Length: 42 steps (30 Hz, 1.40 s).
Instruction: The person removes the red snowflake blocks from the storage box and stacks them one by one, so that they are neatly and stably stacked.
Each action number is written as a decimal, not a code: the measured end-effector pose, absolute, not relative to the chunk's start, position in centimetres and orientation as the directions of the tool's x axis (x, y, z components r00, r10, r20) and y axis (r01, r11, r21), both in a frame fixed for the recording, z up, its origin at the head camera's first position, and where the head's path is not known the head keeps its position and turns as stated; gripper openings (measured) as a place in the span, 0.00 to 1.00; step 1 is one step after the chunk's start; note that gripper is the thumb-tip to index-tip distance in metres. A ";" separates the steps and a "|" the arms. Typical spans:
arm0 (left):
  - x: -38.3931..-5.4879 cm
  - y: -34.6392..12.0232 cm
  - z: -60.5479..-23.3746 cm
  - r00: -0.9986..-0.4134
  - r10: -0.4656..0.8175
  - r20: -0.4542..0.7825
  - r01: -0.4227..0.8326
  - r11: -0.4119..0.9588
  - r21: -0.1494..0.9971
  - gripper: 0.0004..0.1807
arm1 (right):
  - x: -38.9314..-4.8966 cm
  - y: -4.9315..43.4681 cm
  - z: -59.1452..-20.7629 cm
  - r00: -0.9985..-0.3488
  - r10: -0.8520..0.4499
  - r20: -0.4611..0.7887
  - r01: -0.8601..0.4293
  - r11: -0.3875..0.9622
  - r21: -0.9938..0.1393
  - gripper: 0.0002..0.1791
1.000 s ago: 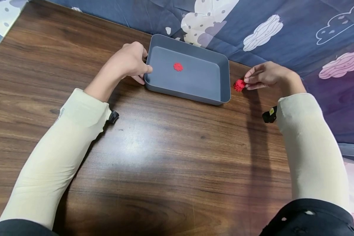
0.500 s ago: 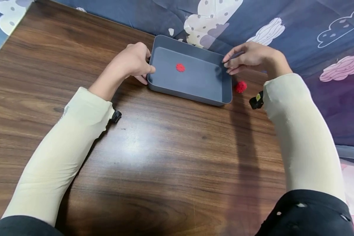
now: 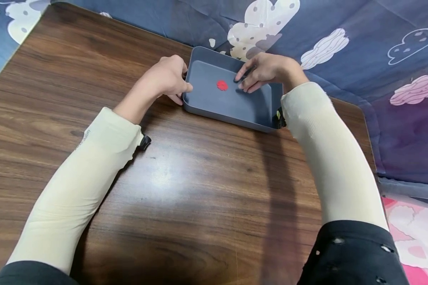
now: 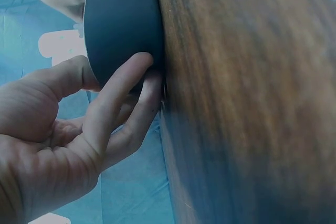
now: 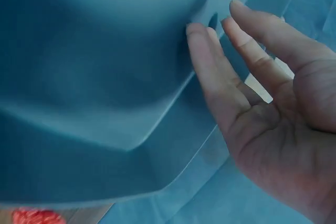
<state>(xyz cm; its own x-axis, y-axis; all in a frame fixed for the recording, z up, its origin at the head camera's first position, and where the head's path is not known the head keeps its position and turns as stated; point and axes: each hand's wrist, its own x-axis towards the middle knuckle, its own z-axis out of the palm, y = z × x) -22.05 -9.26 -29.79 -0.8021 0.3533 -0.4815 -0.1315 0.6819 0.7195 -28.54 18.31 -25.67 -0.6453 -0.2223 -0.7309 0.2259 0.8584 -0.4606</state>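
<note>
A grey rectangular baking pan (image 3: 217,103) stands at the back of the wooden table. My left hand (image 3: 165,77) grips its left end, thumb over the rim and fingers against the outer wall (image 4: 123,19). Inside lies a flat red scalloped disc (image 3: 222,85), left of the middle. Over the pan, just right of this disc, is my right hand (image 3: 265,71), fingers loosely bent and holding nothing. In the right wrist view, a red textured piece (image 5: 38,216) sits on the table outside the pan; my right forearm hides it in the head view.
Behind the pan hangs a dark blue cloth (image 3: 199,23) with cloud prints, close to its back wall. The brown wooden table (image 3: 199,198) extends in front of the pan. A pink and white printed cloth (image 3: 413,237) shows beyond the table's right edge.
My right hand has let go of the red piece right of the pan and moved left, over the pan's inside. My left hand keeps its grip on the pan's end.
</note>
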 end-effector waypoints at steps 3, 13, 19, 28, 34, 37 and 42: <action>-22.0 -9.2 -29.9 -0.801 0.360 -0.479 -0.127 0.680 0.723 0.40 | -28.5 17.3 -26.0 -0.657 -0.230 -0.718 0.191 0.871 -0.453 0.24; -22.0 -9.0 -29.9 -0.805 0.360 -0.471 -0.123 0.676 0.727 0.39 | -28.6 14.0 -26.7 -0.668 -0.209 -0.714 0.167 0.893 -0.417 0.19; -21.9 -8.9 -29.8 -0.806 0.356 -0.472 -0.122 0.681 0.722 0.38 | -28.5 13.2 -27.0 -0.692 -0.192 -0.696 0.086 0.935 -0.344 0.19; -22.1 -9.0 -29.8 -0.815 0.347 -0.464 -0.108 0.696 0.710 0.28 | -28.6 13.0 -27.4 -0.738 -0.188 -0.648 0.067 0.935 -0.347 0.21; -22.1 -9.1 -29.8 -0.816 0.341 -0.468 -0.102 0.711 0.696 0.27 | -28.6 12.9 -27.6 -0.740 -0.198 -0.643 0.066 0.930 -0.362 0.19; -22.0 -9.1 -29.8 -0.817 0.341 -0.465 -0.098 0.712 0.695 0.26 | -28.6 13.0 -27.7 -0.740 -0.206 -0.640 0.068 0.924 -0.375 0.18; -21.9 -9.1 -29.8 -0.822 0.342 -0.456 -0.091 0.711 0.698 0.21 | -28.8 13.2 -27.9 -0.732 -0.214 -0.647 0.102 0.904 -0.415 0.18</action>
